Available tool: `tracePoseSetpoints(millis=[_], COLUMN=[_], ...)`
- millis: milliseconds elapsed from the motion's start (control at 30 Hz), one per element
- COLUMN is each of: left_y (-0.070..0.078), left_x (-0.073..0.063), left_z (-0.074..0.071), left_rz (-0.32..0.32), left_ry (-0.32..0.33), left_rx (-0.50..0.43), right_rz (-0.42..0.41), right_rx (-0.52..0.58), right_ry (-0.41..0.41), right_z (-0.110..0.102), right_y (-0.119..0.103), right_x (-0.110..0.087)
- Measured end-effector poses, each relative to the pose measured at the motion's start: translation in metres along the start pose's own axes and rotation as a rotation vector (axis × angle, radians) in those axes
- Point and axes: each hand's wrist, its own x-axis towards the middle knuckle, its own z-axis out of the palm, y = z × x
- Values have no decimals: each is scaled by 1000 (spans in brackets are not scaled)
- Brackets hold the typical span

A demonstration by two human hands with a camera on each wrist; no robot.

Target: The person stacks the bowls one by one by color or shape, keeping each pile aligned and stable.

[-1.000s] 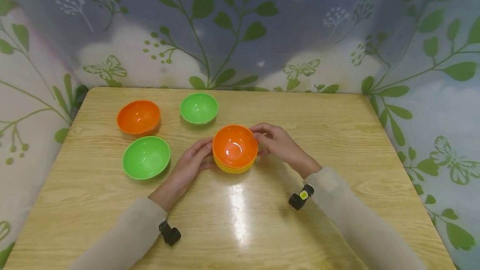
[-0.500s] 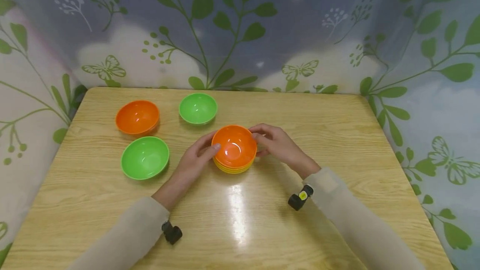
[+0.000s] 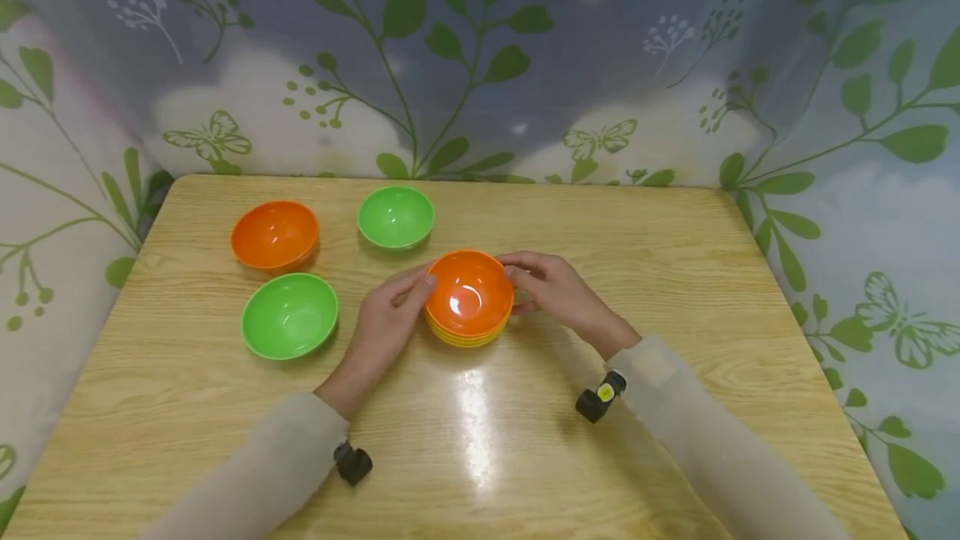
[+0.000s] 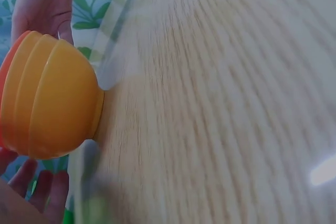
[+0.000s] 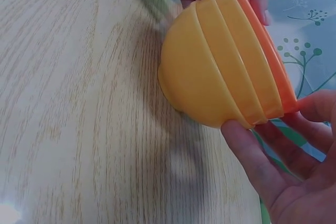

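Observation:
A nested stack has an orange bowl (image 3: 469, 294) on top and yellow bowls (image 5: 202, 61) below. In the head view it is in mid-table between my two hands. My left hand (image 3: 386, 319) holds its left side, thumb at the orange rim. The right hand (image 3: 558, 290) grips the opposite side; in the right wrist view its fingers (image 5: 247, 153) lie against the yellow walls and up to the orange rim. From the left wrist, the lowest yellow bowl's foot (image 4: 98, 114) shows right by the tabletop.
To the left on the wooden table (image 3: 675, 273) are another orange bowl (image 3: 274, 236), a green bowl (image 3: 290, 317) in front of it, and a smaller green bowl (image 3: 396, 217) farther back. A leaf-patterned curtain (image 3: 510, 107) stands behind the table.
My left hand has shifted slightly forward around the stack, its thumb coming up onto the orange rim. The right hand and the bowls stay nearly where they were.

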Motion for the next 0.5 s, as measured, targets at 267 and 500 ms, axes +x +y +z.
tracePoseSetpoints(millis=[267, 500], left_y=[9, 16], left_x=[4, 9], left_z=[0, 3], left_rz=[129, 220], left_ry=[109, 146], left_rx=[205, 347], right_rz=[-12, -24], right_rx=[21, 45], right_ry=[5, -25], right_z=[1, 2], right_y=[-1, 3], right_x=[-1, -1])
